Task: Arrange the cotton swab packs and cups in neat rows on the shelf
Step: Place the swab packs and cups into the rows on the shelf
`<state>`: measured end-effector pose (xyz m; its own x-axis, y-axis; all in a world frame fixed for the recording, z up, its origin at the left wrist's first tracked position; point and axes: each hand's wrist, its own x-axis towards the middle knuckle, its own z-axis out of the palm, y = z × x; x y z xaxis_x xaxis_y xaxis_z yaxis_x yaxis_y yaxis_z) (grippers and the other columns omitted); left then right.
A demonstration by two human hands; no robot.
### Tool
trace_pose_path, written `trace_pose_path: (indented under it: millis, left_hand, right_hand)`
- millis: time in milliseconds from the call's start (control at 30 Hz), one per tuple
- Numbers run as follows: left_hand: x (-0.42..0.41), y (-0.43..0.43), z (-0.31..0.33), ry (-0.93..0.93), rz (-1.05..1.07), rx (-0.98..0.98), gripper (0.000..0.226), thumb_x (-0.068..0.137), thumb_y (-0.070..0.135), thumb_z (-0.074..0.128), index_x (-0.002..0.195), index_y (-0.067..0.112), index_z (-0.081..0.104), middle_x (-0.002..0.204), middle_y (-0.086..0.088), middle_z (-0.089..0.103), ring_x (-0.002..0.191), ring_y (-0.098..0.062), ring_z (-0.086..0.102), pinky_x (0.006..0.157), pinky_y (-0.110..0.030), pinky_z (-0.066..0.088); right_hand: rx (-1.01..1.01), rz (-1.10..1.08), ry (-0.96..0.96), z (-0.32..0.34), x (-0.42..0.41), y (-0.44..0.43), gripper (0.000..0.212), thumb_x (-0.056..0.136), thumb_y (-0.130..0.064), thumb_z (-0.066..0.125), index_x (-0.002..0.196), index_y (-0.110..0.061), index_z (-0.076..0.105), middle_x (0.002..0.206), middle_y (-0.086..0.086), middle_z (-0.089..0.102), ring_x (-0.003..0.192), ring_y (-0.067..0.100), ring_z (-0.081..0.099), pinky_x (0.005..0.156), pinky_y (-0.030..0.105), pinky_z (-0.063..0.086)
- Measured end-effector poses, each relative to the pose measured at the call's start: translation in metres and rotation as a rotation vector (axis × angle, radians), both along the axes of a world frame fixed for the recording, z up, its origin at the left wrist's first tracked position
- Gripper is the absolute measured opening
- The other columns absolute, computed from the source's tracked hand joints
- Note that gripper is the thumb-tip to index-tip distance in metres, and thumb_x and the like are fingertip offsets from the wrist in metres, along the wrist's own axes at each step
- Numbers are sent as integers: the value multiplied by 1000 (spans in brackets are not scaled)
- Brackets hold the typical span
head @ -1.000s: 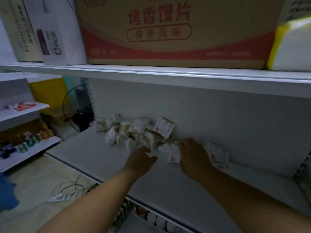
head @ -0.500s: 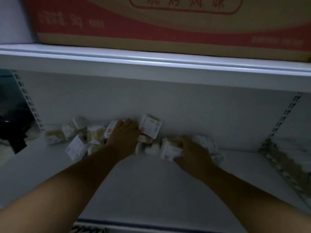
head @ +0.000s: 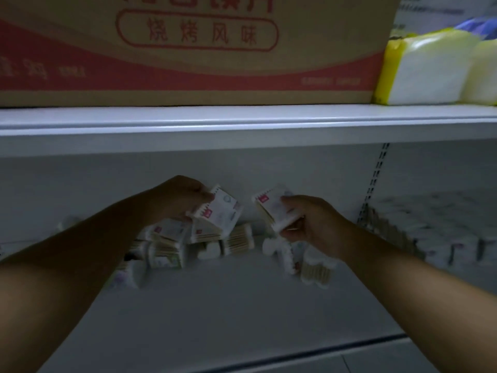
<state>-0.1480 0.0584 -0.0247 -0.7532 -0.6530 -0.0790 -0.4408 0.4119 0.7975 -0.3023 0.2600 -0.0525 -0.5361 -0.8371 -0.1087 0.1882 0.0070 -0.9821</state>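
White plastic swab packs, one in each hand. Our left hand (head: 183,199) pinches the left pack (head: 222,208) at centre frame, raised above the loose heap (head: 172,246). Our right hand (head: 312,224) clasps the right pack (head: 271,208) just beside it, also clear of the shelf (head: 242,313). The two packs are apart, not touching.

Step, we judge: picking from the heap, sorting barely begun, as nothing in this bay stands in a row yet. Next move calls for setting both packs down upright, side by side, faces forward, on bare shelf.

Counts: two hands, two held packs, roughly seven or eight loose ones across lower centre; blur blocks an exact count. Cups: we spot none. Top of frame: one cardboard box (head: 188,49), two yellow-white bags (head: 430,71) at upper right. Blurred stock (head: 430,232) fills the right-hand bay; we cannot tell what it is.
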Motion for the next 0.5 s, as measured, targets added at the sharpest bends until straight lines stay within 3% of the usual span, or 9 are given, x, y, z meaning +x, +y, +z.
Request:
trace_pose_path:
  millis: [67, 133, 267, 367, 433, 500]
  left_hand:
    - [-4, 13, 4, 139, 11, 201, 13, 92, 14, 56, 96, 3, 61, 86, -17, 66, 77, -28, 65, 56, -32, 58]
    - [-11, 26, 10, 205, -27, 278, 14, 93, 13, 51, 96, 4, 61, 75, -15, 70, 67, -25, 69, 54, -33, 59]
    - [-39, 66, 17, 196, -106, 259, 8, 86, 6, 58, 93, 7, 61, 69, -11, 70, 59, -19, 67, 46, -26, 53]
    - [-65, 108, 21, 144, -218, 206, 33, 61, 12, 66, 94, 9, 65, 82, -13, 72, 73, -22, 69, 59, -27, 56]
    - [-84, 140, 16, 131, -256, 188, 33, 60, 12, 67, 93, 11, 67, 82, -10, 74, 73, -19, 70, 62, -27, 57]
    - [-106, 174, 4, 81, -281, 160, 26, 67, 7, 72, 93, 10, 67, 80, -9, 73, 70, -19, 69, 60, -28, 55]
  right_hand:
    - [-47, -2, -79, 0, -7, 14, 16, 94, -17, 48, 91, -6, 61, 76, 9, 66, 65, 19, 66, 51, 26, 54]
    - [-80, 6, -116, -2, -14, 33, 21, 95, -16, 40, 93, -7, 60, 86, 13, 64, 74, 24, 63, 56, 27, 56]
    - [-81, 1, -53, -4, -34, 78, 23, 93, -11, 37, 94, -12, 60, 87, 9, 65, 76, 22, 63, 62, 29, 55]
    - [-57, -19, 22, -9, -53, 124, 18, 82, -14, 54, 98, -15, 62, 92, 7, 68, 79, 20, 65, 68, 29, 55]
    - [-31, -61, 3, -21, -66, 160, 26, 73, -11, 57, 98, -17, 62, 92, 6, 68, 79, 20, 65, 65, 29, 55]
    - [16, -116, -21, -38, -79, 199, 25, 81, -4, 53, 101, -16, 61, 94, 7, 68, 82, 22, 64, 64, 30, 55]
